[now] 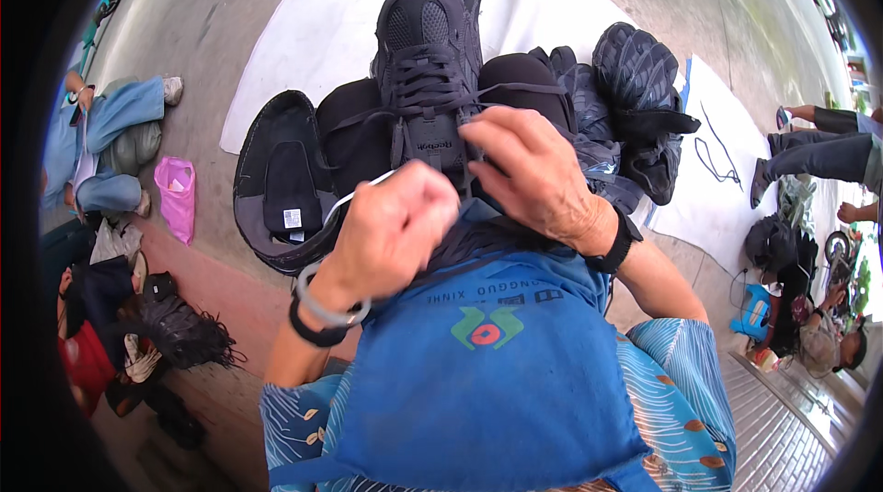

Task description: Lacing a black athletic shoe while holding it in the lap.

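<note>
In front of me a black sneaker (428,51) points its toe away from me, its laces (425,78) crossing over the tongue. Loose lace ends spread out to both sides. My right hand (538,175) holds the shoe's right eyelet edge, fingertips beside the tongue. Left of the tongue, my left hand (395,227) is closed and blurred by motion; what its curled fingers hold is hidden. A thin pale strip (364,188) shows beside it, too unclear to name. Dark rounded pieces (354,138) flank the sneaker.
At the left lies an open black shoe piece (285,170) with a white label. Dark shoe uppers (635,97) are piled at the right. A black lace (717,161) lies on the white sheet (303,41). A pink bag (177,198) and seated people are further left.
</note>
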Demonstrator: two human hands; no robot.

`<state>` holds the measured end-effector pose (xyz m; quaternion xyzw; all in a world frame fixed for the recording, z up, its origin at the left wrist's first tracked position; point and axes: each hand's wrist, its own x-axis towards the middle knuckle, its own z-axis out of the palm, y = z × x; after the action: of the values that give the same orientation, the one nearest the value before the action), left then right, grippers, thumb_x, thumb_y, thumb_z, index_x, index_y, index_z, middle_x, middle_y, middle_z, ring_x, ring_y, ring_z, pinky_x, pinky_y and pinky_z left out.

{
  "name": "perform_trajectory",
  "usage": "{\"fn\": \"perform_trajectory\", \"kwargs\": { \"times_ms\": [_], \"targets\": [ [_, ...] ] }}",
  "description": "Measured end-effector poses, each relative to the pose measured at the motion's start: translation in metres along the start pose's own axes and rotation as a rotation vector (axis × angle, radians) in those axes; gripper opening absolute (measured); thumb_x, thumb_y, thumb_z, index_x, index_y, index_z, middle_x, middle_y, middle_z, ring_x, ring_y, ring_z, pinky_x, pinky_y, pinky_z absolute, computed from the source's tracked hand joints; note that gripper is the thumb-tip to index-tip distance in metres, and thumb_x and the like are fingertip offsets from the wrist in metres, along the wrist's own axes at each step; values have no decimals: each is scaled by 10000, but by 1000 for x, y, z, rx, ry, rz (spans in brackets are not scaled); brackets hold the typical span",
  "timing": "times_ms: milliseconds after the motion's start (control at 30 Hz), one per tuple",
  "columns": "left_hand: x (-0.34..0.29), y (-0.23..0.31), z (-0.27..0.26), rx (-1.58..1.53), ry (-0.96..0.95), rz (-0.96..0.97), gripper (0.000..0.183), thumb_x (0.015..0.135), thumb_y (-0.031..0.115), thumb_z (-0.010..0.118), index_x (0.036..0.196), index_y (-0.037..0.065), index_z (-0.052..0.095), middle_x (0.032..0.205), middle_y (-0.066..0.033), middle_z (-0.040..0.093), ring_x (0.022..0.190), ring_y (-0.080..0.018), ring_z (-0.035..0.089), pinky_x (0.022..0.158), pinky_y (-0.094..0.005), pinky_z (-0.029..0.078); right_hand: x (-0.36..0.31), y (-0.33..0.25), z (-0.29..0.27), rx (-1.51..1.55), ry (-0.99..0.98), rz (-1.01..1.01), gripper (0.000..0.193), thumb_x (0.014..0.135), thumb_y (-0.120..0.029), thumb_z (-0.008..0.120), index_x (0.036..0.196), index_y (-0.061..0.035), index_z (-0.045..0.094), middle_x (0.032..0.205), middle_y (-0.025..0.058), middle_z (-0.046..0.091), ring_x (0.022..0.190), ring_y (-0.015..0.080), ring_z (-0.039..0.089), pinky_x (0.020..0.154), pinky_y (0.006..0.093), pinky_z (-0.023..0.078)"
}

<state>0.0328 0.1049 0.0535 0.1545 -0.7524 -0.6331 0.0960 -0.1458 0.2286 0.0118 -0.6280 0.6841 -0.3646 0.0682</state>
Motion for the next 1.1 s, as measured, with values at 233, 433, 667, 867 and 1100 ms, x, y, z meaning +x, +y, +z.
{"fn": "perform_trajectory", "kwargs": {
  "times_ms": [233, 433, 667, 867, 1100],
  "targets": [
    [-21, 65, -15, -292, -613, 109, 98, 776, 12, 733, 869, 24, 704, 682, -66, 689, 515, -145, 648, 453, -249, 461, 27, -30, 23, 174, -292, -444, 253, 839, -232, 664, 1007, -56, 594, 1048, 125, 635, 1048, 332, 591, 860, 439, 469],
    [-34, 6, -30, -557, -400, -280, 229, 931, 200, 578, 867, -5, 660, 713, -68, 665, 532, -89, 578, 523, -224, 455, 16, -58, -58, 908, -480, -240, 182, 914, -118, 443, 878, -41, 604, 748, 120, 627, 662, 317, 621, 623, 396, 503],
    [30, -40, 22, -1114, -221, -436, 553, 1021, 495, 401, 1189, -4, 570, 961, -122, 689, 787, -183, 667, 754, -320, 553, 12, -96, -106, 1257, -633, -459, 326, 1001, -224, 529, 860, 59, 606, 631, 113, 527, 522, 254, 528, 470, 363, 396],
    [26, -45, 18, -885, -102, -409, 323, 1015, 278, 494, 1028, -26, 602, 670, -46, 576, 665, -162, 591, 703, -324, 515, 2, -74, -104, 1060, -527, -115, 339, 972, -280, 566, 951, 38, 683, 669, 89, 614, 567, 239, 612, 495, 321, 477],
    [-10, 3, 1, -289, -466, -440, 374, 1032, 266, 419, 988, -35, 636, 661, -51, 630, 608, -117, 595, 647, -281, 492, -6, -22, -43, 877, -461, 809, 372, 993, -338, 482, 1061, -11, 645, 750, 42, 623, 492, 46, 468, 418, 200, 358]
  ]
}}
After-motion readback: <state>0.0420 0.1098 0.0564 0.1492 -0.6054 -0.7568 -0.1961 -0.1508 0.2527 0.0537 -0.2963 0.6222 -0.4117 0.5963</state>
